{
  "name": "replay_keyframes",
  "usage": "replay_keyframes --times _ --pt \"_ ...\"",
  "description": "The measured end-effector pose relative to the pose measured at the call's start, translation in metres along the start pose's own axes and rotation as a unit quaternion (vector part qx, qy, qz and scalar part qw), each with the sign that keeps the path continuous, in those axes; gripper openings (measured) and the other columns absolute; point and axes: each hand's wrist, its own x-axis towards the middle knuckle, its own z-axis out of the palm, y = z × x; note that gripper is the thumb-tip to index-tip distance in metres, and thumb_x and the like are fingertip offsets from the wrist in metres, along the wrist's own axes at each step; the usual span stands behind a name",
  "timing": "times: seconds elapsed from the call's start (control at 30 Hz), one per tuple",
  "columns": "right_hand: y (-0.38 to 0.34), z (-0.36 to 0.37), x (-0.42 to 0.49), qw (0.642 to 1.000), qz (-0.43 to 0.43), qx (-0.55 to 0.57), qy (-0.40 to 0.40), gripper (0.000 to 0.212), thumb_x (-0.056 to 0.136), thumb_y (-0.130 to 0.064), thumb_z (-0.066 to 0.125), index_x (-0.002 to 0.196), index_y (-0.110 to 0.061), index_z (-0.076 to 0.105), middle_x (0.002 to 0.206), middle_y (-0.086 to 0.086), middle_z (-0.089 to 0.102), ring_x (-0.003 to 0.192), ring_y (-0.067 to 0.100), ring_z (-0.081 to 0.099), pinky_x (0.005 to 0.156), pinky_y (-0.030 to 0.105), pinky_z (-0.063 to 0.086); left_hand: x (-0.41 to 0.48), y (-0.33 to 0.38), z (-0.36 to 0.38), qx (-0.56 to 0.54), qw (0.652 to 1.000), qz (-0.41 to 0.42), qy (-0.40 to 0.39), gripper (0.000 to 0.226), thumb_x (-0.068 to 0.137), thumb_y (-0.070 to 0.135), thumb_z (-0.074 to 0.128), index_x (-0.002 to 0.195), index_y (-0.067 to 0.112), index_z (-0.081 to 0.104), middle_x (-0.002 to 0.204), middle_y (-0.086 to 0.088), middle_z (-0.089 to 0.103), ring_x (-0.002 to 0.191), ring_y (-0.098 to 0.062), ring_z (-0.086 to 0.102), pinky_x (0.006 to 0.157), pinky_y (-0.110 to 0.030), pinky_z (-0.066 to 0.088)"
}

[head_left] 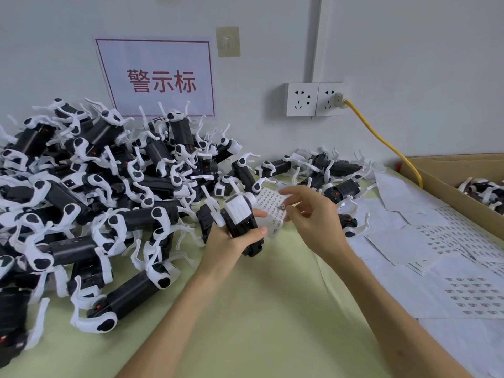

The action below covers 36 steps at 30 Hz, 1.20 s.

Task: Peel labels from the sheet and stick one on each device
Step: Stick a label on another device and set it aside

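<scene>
Table (pixel 245 323) under devices (pixel 81 186), sheets (pixel 450 268)

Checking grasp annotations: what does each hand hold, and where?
Left hand grips a device round its black body, the label sheet pinned against it. Right hand pinches a label on that sheet.

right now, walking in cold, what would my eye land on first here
The huge heap of black-and-white devices filling the left side. Next, at centre, the left hand gripping one device with a small label sheet beside it, while the right hand pinches a label on that sheet. The red-lettered sign on the wall behind stands out too.
</scene>
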Motion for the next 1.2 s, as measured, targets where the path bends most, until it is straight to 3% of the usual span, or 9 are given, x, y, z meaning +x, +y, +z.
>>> replay_keyframes --times 0.07,0.17,0.27,0.37,0.5,0.7,0.83,0.93,1.2 --pt "0.0002 0.001 -0.001 1.0 -0.014 -0.016 -0.015 0.043 0.091 0.006 0.057 0.11 -0.03 0.07 0.087 -0.009 0.068 0.074 0.014 0.067 0.066 0.017 0.051 -0.0005 -0.0004 -0.0001 -0.006 1.0 0.004 -0.012 0.02 0.088 0.003 0.075 0.106 0.012 0.075 0.104 0.029 0.071 0.091 0.0 0.066 0.068 -0.007 0.046" --pt "0.0009 0.0024 -0.0027 0.998 -0.041 -0.034 -0.035 0.041 0.091 0.002 0.062 0.113 -0.031 0.069 0.088 -0.013 0.068 0.075 0.01 0.063 0.066 0.015 0.049 -0.0012 -0.0005 0.0003 -0.017 0.999 0.013 -0.027 0.024 0.082 0.009 0.079 0.106 0.01 0.075 0.118 0.018 0.072 0.094 -0.001 0.066 0.072 -0.011 0.049" --pt "0.0019 0.0042 -0.0039 0.996 -0.053 -0.048 -0.043 0.038 0.09 -0.002 0.067 0.114 -0.032 0.069 0.087 -0.015 0.067 0.074 0.008 0.062 0.066 0.016 0.05 -0.002 -0.0016 0.0002 -0.021 0.999 0.011 -0.049 0.018 0.084 0.003 0.077 0.099 0.013 0.076 0.109 0.013 0.076 0.094 -0.002 0.068 0.074 -0.012 0.049" --pt "0.0033 0.0044 -0.0034 0.996 -0.048 -0.062 -0.04 0.037 0.091 -0.004 0.069 0.115 -0.032 0.069 0.086 -0.014 0.068 0.073 0.006 0.062 0.064 0.015 0.049 -0.0034 -0.001 0.0017 -0.015 0.998 0.009 -0.061 0.027 0.074 0.017 0.076 0.1 0.012 0.075 0.109 0.004 0.075 0.087 -0.007 0.066 0.069 -0.011 0.048" --pt "0.0031 0.0042 -0.0031 0.997 -0.036 -0.062 -0.017 0.033 0.091 -0.007 0.071 0.115 -0.028 0.069 0.088 -0.014 0.069 0.074 0.002 0.062 0.064 0.011 0.047 -0.0045 0.0 0.0031 -0.029 0.997 0.007 -0.075 0.028 0.073 0.018 0.072 0.099 0.011 0.074 0.106 0.012 0.077 0.086 -0.003 0.068 0.066 -0.01 0.048" --pt "0.001 0.0014 0.0014 0.993 0.094 0.076 -0.009 0.007 0.095 -0.015 0.071 0.1 -0.016 0.075 0.083 -0.002 0.076 0.069 0.01 0.07 0.069 0.022 0.055 -0.0029 0.0004 0.0004 -0.054 0.996 -0.004 -0.076 0.023 0.077 0.022 0.07 0.099 0.022 0.075 0.126 0.014 0.072 0.104 -0.001 0.068 0.084 -0.026 0.054" --pt "-0.0012 -0.0009 0.0016 0.956 0.192 0.193 -0.106 0.019 0.101 -0.019 0.061 0.091 -0.012 0.076 0.086 0.005 0.076 0.077 0.015 0.068 0.078 0.026 0.053 -0.0048 0.0014 0.0015 -0.064 0.995 -0.003 -0.077 0.021 0.077 0.023 0.072 0.096 0.029 0.077 0.127 0.014 0.071 0.099 -0.003 0.07 0.073 -0.016 0.054" --pt "-0.0018 -0.0016 0.0014 0.946 0.204 0.218 -0.126 0.016 0.099 -0.015 0.064 0.087 -0.014 0.074 0.086 0.005 0.074 0.078 0.017 0.066 0.076 0.025 0.051 -0.0057 0.0021 0.0009 -0.054 0.996 -0.006 -0.07 0.021 0.077 0.024 0.072 0.096 0.032 0.077 0.117 0.013 0.075 0.094 -0.003 0.07 0.069 -0.012 0.051" --pt "-0.0038 -0.0012 0.0008 0.947 0.209 0.222 -0.104 0.007 0.096 -0.013 0.069 0.093 -0.008 0.073 0.085 0.007 0.071 0.075 0.017 0.063 0.072 0.023 0.051 -0.0043 0.0032 0.0018 -0.052 0.995 -0.006 -0.08 0.021 0.077 0.024 0.071 0.096 0.031 0.076 0.128 0.015 0.07 0.106 -0.002 0.069 0.097 -0.041 0.048"
